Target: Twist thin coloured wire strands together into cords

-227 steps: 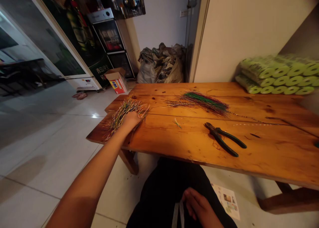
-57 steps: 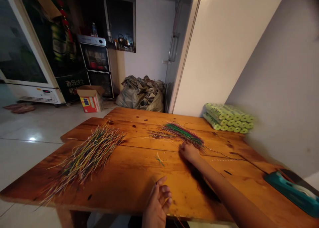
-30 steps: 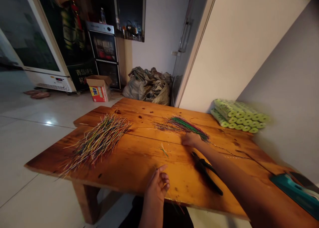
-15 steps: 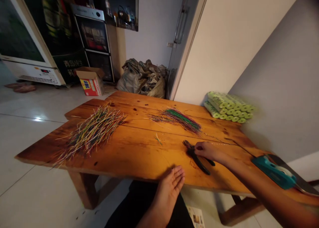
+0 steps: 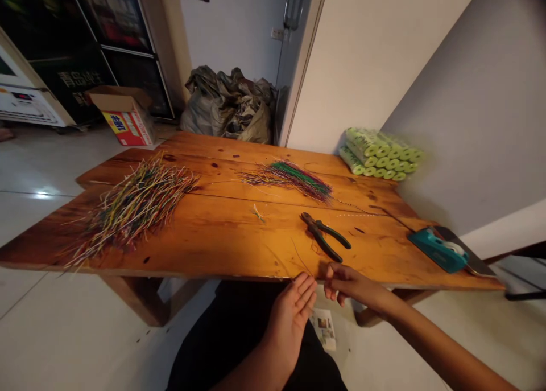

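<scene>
Palm up, my left hand is at the table's front edge, its fingers together and slightly bent. A thin wire rises from its fingertips; the thumb is mostly hidden. Just to the right, my right hand hovers with loosely curled fingers apart and nothing visible in them. Dark-handled cutting pliers lie on the wood beyond it, handles spread. A large bunch of coloured wires lies at the left. A smaller green and purple wire bundle is at the table's far side.
On the wooden table are a few short wire scraps, a teal tape dispenser at the right and stacked green-wrapped rolls by the wall. A cardboard box and bulging sacks stand on the floor behind.
My right hand has let go of the pliers and moved toward me, close beside my left hand. The pliers stay on the table. The view has tilted downward.
</scene>
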A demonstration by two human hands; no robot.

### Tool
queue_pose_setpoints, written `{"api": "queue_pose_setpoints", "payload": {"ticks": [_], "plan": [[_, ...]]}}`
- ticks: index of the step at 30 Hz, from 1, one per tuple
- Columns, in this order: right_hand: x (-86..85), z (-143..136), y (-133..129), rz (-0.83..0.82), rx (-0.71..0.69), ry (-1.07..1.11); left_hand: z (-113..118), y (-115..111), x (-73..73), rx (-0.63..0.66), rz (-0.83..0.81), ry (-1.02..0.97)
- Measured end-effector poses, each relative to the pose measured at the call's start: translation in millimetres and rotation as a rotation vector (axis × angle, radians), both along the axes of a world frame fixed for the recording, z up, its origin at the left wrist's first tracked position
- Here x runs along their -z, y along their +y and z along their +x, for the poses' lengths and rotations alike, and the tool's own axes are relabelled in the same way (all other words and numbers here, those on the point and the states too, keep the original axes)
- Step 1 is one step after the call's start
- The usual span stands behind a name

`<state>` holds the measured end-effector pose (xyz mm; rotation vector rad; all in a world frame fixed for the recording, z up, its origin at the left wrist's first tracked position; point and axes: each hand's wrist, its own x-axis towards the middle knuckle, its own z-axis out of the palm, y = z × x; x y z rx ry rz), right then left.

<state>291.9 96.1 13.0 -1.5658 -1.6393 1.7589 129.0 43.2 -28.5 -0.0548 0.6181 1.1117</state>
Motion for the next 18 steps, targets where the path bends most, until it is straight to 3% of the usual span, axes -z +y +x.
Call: {"api": "queue_pose_setpoints", "payload": {"ticks": [9,14,18], "plan": [[5.6,-22,-45,-0.101,0.108,0.114,-4,-12,-11.9,-0.088,0.065,0.033],[4.0,-34,-48,-0.166,0.184,0.217,-4,-15,-12.5,-0.096,0.112,0.107],[4.5,-38,-46,-0.202,0.164,0.236,-2,-17,-13.0,-0.090,0.162,0.143]]}}
